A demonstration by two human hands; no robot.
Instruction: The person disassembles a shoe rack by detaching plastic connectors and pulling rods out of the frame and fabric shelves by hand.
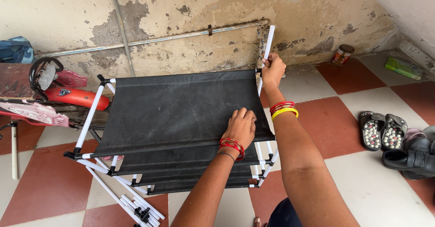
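Both hands met the rack: left hand (240,126) lay flat on its black fabric shelf (181,107); right hand (273,69) apparently gripped a white tube (269,40).

light: soft, even daylight | shadows: faint | focus: sharp (slight wide-angle bending at edges) | glare: none
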